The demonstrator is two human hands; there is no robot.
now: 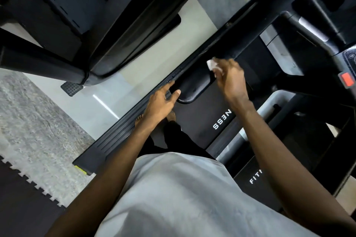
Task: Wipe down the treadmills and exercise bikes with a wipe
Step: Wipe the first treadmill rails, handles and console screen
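Observation:
I stand on a black treadmill belt [194, 121] marked with white letters. Its left handrail [192, 86] is a long black padded bar running up to the right. My right hand [229, 79] pinches a small white wipe [212, 64] and holds it against the top of that handrail. My left hand [163, 100] rests near the rail's rounded end, fingers straight and spread, thumb at the bar. The console [344, 63] with a red stop button [346, 80] sits at the right edge.
A second black treadmill [107, 25] stands to the left across a pale tiled gap [119, 90]. Grey carpet [32, 119] and dark interlocking mats [25, 198] lie at the lower left. My feet and grey shirt fill the bottom centre.

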